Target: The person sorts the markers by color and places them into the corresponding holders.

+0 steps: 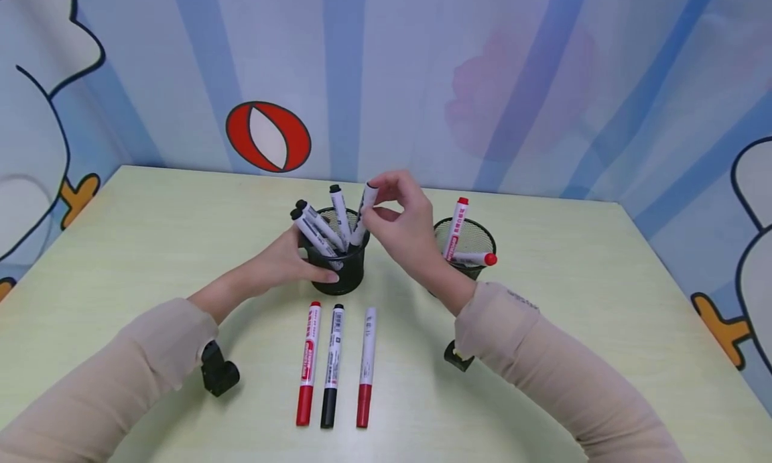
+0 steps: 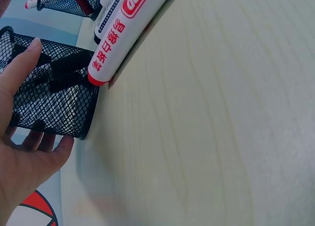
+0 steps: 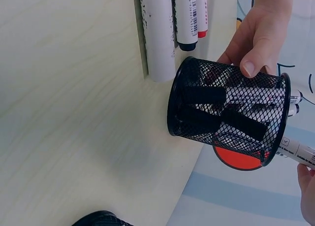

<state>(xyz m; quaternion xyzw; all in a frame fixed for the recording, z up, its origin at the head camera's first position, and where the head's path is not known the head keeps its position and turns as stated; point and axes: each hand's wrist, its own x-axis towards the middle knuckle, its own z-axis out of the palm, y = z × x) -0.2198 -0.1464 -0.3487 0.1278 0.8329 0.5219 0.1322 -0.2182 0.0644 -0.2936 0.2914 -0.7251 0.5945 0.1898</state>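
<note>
Gripping a round black wire-mesh pen cup [image 1: 346, 275] from its 8 o'clock side, the left hand [image 1: 288, 265] has its fingers and thumb curled round the wall. The cup stands near the middle of the pale wood-grain desk [image 1: 579, 275]. From its 2 o'clock side the right hand [image 1: 405, 225] reaches over, fingers and thumb clamped on the upper part of a slim white marker with a black end [image 1: 367, 197], whose lower part is inside the cup. Three more white markers with black tips [image 1: 340, 212] share the cup, two leaning towards 11 o'clock and one nearly at 12. At 3 o'clock from it, apart, a second black wire-mesh cup [image 1: 485, 238] holds a red-tipped white marker [image 1: 456, 228] tilted towards 1 o'clock and another red-ended white marker [image 1: 473, 258] lying low over the rim, its end pointing to 3. Towards 6 o'clock, side by side, lie a red-and-white marker [image 1: 308, 362], a black-and-white marker [image 1: 332, 366] and a plainer white marker with a red cap [image 1: 366, 366], their coloured caps all pointing to 6.
</note>
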